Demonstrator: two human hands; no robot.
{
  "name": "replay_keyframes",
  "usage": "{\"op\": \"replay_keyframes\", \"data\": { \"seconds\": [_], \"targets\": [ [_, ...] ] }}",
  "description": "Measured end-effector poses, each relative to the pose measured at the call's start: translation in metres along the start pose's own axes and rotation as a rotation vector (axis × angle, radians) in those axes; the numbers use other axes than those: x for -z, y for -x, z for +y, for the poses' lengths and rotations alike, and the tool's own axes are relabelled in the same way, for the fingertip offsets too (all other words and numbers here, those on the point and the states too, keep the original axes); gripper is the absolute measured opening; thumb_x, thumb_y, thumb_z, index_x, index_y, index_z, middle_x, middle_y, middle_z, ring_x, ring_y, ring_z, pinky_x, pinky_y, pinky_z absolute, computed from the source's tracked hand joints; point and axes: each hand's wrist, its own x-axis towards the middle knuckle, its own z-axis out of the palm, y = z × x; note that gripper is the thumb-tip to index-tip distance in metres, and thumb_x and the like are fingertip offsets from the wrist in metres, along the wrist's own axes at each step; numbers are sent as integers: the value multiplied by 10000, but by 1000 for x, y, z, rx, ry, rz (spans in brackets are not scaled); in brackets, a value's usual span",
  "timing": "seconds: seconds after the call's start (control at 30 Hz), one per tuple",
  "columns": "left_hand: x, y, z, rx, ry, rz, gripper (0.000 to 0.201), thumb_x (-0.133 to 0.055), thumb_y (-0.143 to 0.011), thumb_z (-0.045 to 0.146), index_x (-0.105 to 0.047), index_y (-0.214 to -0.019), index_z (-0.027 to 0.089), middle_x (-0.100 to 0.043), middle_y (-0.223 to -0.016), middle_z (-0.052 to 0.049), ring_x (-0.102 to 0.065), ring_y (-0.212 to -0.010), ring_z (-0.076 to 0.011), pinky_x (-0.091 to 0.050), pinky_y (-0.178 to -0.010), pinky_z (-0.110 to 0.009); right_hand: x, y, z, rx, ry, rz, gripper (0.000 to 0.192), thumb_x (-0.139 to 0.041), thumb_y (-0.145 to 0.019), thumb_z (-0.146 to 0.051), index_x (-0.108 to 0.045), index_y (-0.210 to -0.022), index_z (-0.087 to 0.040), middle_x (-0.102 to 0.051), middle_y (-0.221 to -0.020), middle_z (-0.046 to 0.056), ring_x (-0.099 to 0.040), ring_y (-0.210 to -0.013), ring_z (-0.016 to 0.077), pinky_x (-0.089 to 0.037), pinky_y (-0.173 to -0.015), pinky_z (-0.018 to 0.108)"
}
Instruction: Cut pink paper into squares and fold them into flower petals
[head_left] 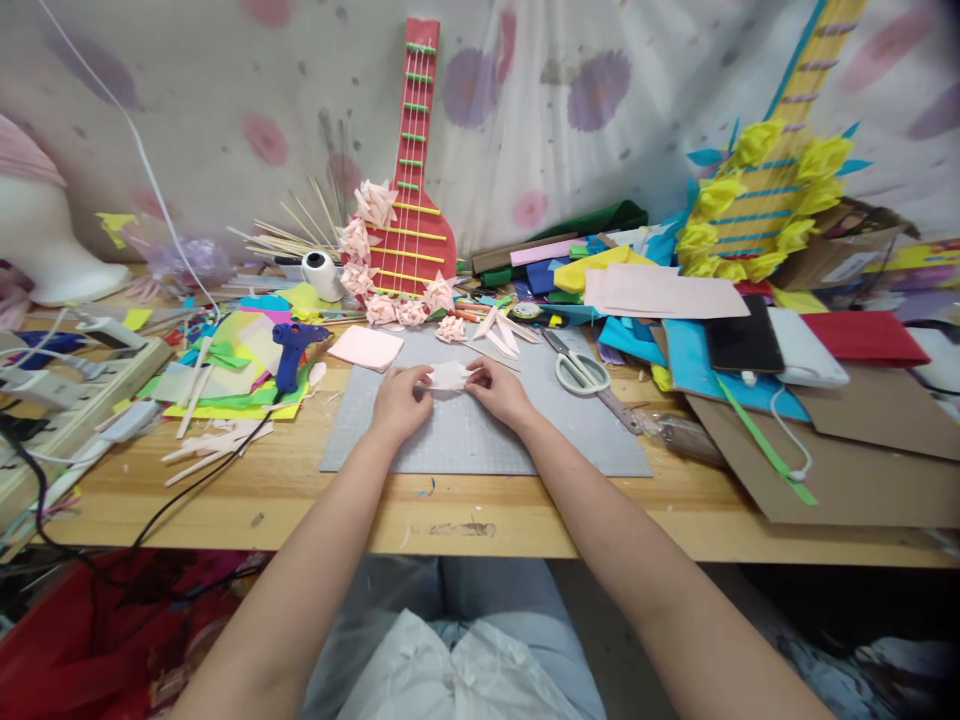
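Observation:
A small piece of pale paper (448, 376) is stretched between my two hands, just over the grey cutting mat (480, 440). My left hand (403, 402) pinches its left end. The right end is pinched between the thumb and fingers of my right hand (498, 392). Left of the hands lies a stack of pale pink paper squares (367, 347). Behind them is a folded pink paper flower (451, 329), with folded pink strips (501, 330) beside it. White-handled scissors (583, 373) rest on the mat at the right.
A red paper instrument with pink flowers (412, 230) stands at the back. A blue glue gun (292, 352) sits on coloured paper at the left, its black cord crossing the table. Power strips (82, 410) lie far left. Paper piles, a black phone (744, 333) and cardboard (750, 460) cover the right.

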Motion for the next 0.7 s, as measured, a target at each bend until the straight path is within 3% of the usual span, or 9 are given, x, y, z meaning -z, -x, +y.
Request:
{"op": "replay_keyframes", "data": {
  "seconds": [0.13,0.4,0.7],
  "targets": [
    [3,2,1,-28,1,24,385,-546,-685,179,-576,-1069,197,-651,-900,-6,-495,-895,-191,-404,-850,-311,-2,0,-4,-20,-11,7,255,-558,-689,-169,-528,-937,-217,-631,-738,-43,-524,-653,102,-383,-645,235],
    [-1,-1,-1,127,8,-21,312,-525,-741,266,-593,-1043,225,-656,-808,-11,-516,-842,-193,-409,-791,-319,-3,0,-13,-120,35,22,221,-562,-716,-241,-525,-934,-224,-632,-763,-38,-534,-663,110,-380,-638,243],
    [-5,-6,-1,245,13,-3,334,-540,-715,262,-587,-1044,232,-655,-758,10,-553,-791,-179,-405,-755,-298,-10,4,-26,-91,277,122,189,-518,-761,-254,-533,-947,-222,-629,-739,-12,-523,-776,167,-359,-697,278]
  ]
}}
